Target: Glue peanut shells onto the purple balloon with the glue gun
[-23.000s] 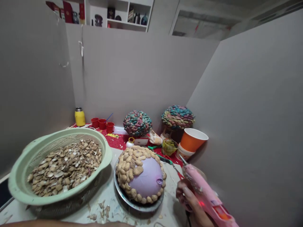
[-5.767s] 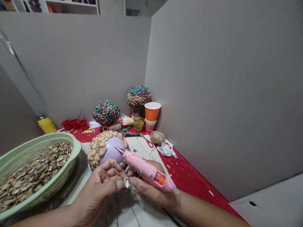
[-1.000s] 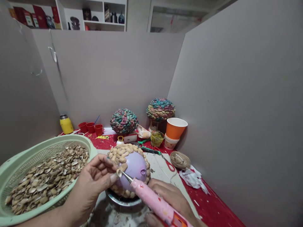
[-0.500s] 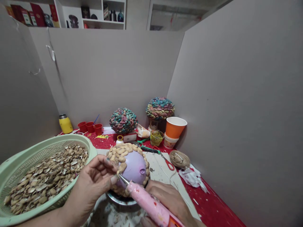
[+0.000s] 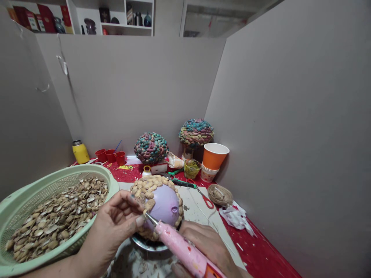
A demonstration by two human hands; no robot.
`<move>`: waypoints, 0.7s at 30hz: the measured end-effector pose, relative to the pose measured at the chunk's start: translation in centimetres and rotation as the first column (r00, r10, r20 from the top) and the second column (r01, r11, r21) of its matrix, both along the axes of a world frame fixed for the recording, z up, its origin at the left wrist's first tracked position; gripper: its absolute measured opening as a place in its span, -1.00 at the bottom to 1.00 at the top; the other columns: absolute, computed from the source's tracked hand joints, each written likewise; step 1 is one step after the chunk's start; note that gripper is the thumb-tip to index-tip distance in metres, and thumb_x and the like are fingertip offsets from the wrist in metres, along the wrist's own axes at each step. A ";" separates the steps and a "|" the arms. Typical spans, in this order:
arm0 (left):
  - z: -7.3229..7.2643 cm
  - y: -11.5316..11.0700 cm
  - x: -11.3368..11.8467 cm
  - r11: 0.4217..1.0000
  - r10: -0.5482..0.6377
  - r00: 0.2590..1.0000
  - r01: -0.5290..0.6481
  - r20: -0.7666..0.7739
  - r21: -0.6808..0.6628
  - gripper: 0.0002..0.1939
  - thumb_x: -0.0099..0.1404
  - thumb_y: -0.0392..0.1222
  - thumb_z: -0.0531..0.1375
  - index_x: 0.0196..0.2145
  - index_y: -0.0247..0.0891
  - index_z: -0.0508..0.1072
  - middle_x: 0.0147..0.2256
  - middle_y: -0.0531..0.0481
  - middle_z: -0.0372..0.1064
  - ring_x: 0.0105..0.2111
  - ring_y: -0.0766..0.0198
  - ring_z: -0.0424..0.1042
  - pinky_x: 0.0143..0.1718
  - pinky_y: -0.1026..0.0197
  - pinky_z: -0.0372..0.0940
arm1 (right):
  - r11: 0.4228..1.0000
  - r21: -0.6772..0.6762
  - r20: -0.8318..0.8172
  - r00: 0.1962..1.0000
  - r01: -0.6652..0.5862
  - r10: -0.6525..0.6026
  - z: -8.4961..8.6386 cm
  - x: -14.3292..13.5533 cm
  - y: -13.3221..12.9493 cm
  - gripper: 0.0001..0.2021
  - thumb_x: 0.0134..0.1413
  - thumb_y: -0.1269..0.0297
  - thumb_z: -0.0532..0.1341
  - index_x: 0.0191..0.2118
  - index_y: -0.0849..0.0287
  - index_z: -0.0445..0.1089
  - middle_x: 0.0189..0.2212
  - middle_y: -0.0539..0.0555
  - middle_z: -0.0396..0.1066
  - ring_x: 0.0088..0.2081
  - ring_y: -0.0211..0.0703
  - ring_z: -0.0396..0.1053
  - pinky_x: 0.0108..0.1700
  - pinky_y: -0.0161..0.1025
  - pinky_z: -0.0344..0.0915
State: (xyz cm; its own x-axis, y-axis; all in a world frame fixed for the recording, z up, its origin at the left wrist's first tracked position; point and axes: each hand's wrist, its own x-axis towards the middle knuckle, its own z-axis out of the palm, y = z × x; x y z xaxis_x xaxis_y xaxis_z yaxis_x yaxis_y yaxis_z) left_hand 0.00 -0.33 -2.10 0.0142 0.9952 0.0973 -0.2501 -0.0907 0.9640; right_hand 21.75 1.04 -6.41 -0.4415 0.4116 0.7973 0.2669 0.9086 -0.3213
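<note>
My left hand point(image 5: 114, 220) pinches a small piece of nut shell point(image 5: 145, 212) between thumb and fingertips, at the left side of a lilac balloon point(image 5: 164, 202). Rows of tan shells point(image 5: 145, 187), apparently peanut, cover the balloon's top and edges, while its front with the knot stays bare. My right hand point(image 5: 207, 245) is wrapped round a pink glue gun point(image 5: 179, 241), its metal nozzle touching or almost touching the pinched shell. Under the balloon is a shiny metal bowl point(image 5: 150, 246), partly hidden by my hands.
A green basket point(image 5: 112, 185) of shells stands at the left. Behind are two colourful shell-covered domes point(image 5: 151, 147), red cups point(image 5: 110, 155), an orange paper cup point(image 5: 214, 156) and red-handled scissors point(image 5: 207, 201). Twine point(image 5: 220, 195) and crumpled tissue point(image 5: 236, 218) lie right. Grey partitions point(image 5: 130, 88) enclose the table.
Almost nothing differs. Both hands, the glue gun and the shell piece keep nearly the same positions beside the balloon.
</note>
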 end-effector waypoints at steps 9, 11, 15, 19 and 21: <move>0.0 -0.1 -0.1 1.000 -0.016 1.000 0.016 0.013 -0.003 -0.73 0.02 -0.30 0.45 -0.37 -0.22 0.44 -0.40 0.09 0.43 -0.36 0.35 0.43 -0.30 0.39 0.35 | 1.000 -0.018 0.040 0.999 0.024 -0.024 -0.6 0.2 -0.1 -0.82 0.16 0.29 0.12 -0.44 0.12 0.13 -0.60 -0.07 0.16 -0.59 -0.28 0.13 -0.53 -0.31 0.04; 0.0 -0.1 -0.1 1.000 -0.020 1.000 0.020 0.011 -0.001 -0.73 0.03 -0.29 0.44 -0.36 -0.22 0.44 -0.40 0.09 0.43 -0.36 0.36 0.43 -0.30 0.39 0.35 | 0.999 -0.029 0.045 0.998 0.040 -0.039 -1.0 0.2 -0.1 -0.82 0.13 0.31 0.12 -0.45 0.11 0.10 -0.60 -0.08 0.10 -0.58 -0.28 0.10 -0.53 -0.30 0.02; -0.3 0.0 -0.3 0.999 -0.034 0.999 0.034 0.003 0.004 -0.74 0.05 -0.29 0.43 -0.35 -0.20 0.44 -0.38 0.10 0.43 -0.34 0.36 0.43 -0.27 0.39 0.34 | 0.999 -0.022 0.020 0.999 0.036 -0.035 -1.2 0.1 -0.1 -0.84 0.14 0.32 0.12 -0.43 0.11 0.12 -0.58 -0.09 0.10 -0.58 -0.28 0.10 -0.52 -0.31 0.04; -0.3 0.0 -0.3 0.999 -0.050 0.999 0.050 0.007 -0.009 -0.75 0.06 -0.28 0.43 -0.35 -0.21 0.44 -0.38 0.10 0.42 -0.34 0.36 0.42 -0.28 0.39 0.34 | 1.000 0.019 -0.020 1.000 0.012 -0.011 -0.7 0.0 0.1 -0.78 0.24 0.27 0.10 -0.44 0.12 0.14 -0.60 -0.10 0.09 -0.60 -0.30 0.09 -0.55 -0.33 0.02; -0.2 -0.1 -0.3 0.998 -0.058 0.998 0.058 0.014 -0.019 -0.75 0.06 -0.28 0.42 -0.35 -0.21 0.43 -0.39 0.09 0.42 -0.35 0.36 0.41 -0.29 0.38 0.33 | 1.000 0.015 -0.018 1.000 -0.004 0.004 -0.7 0.0 0.3 -0.75 0.26 0.22 0.09 -0.45 0.12 0.12 -0.60 -0.10 0.09 -0.60 -0.30 0.08 -0.56 -0.33 0.02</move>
State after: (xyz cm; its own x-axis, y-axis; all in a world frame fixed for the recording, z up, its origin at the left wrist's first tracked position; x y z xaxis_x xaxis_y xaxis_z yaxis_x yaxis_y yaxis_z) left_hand -0.29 -0.41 -2.30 0.0704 0.9944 0.0789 -0.2671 -0.0574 0.9620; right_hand 21.79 1.32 -7.09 -0.4288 0.3978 0.8111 0.2574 0.9144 -0.3124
